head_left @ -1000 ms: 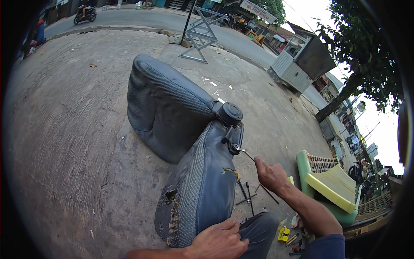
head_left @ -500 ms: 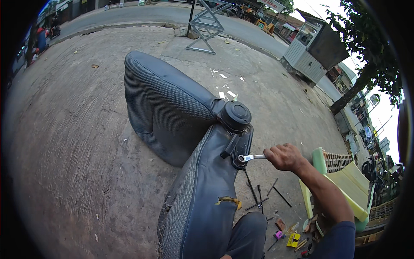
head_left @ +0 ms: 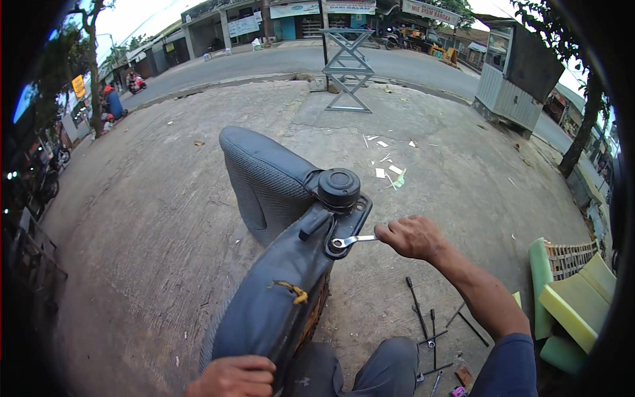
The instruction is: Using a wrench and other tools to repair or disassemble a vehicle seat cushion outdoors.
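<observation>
My right hand (head_left: 411, 236) is closed on a chrome wrench (head_left: 356, 239), whose ring end sits on a bolt in the black metal hinge plate (head_left: 359, 212), below a round black knob (head_left: 338, 188). My left hand (head_left: 233, 377) grips the near end of the grey-black seat section (head_left: 254, 317) at the lower edge. Yellow foam (head_left: 291, 291) pokes through a tear in its cover. The other seat section (head_left: 261, 178), with mesh fabric, angles away from the hinge toward the back left. My knees (head_left: 383, 370) are beside the seat.
Black bar tools (head_left: 417, 308) lie on the concrete (head_left: 139, 231) at right. Green and yellow foam furniture (head_left: 572, 298) stands farther right. A metal scissor stand (head_left: 347, 69), a vendor cart (head_left: 509, 92) and trees are beyond, with a rider (head_left: 135, 83) on the road.
The view has swung and levelled, showing more street. The wrench handle, angled down earlier, now points level to the right. The seat's near section appears tilted more leftward, with my left hand on it.
</observation>
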Available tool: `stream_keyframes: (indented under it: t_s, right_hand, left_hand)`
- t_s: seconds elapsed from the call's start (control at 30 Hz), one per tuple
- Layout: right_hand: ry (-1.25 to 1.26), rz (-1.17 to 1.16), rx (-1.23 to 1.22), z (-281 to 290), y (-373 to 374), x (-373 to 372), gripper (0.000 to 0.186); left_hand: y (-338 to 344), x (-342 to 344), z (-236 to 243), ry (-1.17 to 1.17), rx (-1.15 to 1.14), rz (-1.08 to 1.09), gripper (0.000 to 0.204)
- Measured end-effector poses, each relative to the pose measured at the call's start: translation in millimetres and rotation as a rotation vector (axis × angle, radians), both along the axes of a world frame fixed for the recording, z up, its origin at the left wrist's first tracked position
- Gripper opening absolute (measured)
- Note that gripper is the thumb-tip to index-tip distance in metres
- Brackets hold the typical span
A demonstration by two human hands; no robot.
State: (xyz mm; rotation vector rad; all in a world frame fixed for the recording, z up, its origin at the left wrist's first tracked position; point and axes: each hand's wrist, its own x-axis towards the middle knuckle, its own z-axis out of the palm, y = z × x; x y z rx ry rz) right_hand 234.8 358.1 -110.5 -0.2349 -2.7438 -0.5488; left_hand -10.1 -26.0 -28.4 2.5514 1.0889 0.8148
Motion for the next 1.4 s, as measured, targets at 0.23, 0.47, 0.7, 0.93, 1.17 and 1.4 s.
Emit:
stream_keyframes:
  t_s: [0.23,0.47,0.7,0.93,1.17,1.4]
  right_hand:
    - [0.248,-0.029,-0.835,-58.0,-16.7,-24.6,0.011]
    - [0.119,-0.282,-1.043,-230.3,-89.3,11.2,0.020]
    - [0.095,-0.676,-1.592,-389.3,-268.5,116.2,0.024]
    - [0.160,-0.741,-1.798,-435.3,-321.4,164.7,0.021]
    - [0.423,-0.811,-1.507,-351.9,-220.4,133.3,0.022]
    - [0.585,-0.767,-1.473,-283.9,-181.7,95.2,0.021]
  left_hand:
    - [-31.5,39.6,-13.2,0.205,-0.067,0.687,0.021]
    - [-45.0,52.4,-51.1,0.405,0.169,1.718,0.081]
    - [-35.4,24.0,-40.8,0.227,0.040,1.675,0.094]
    - [-15.1,6.6,-10.5,0.308,0.140,1.483,0.084]
    - [55.4,-1.3,32.5,0.426,0.186,1.244,0.081]
    - [127.1,14.6,67.5,0.730,0.327,0.981,0.075]
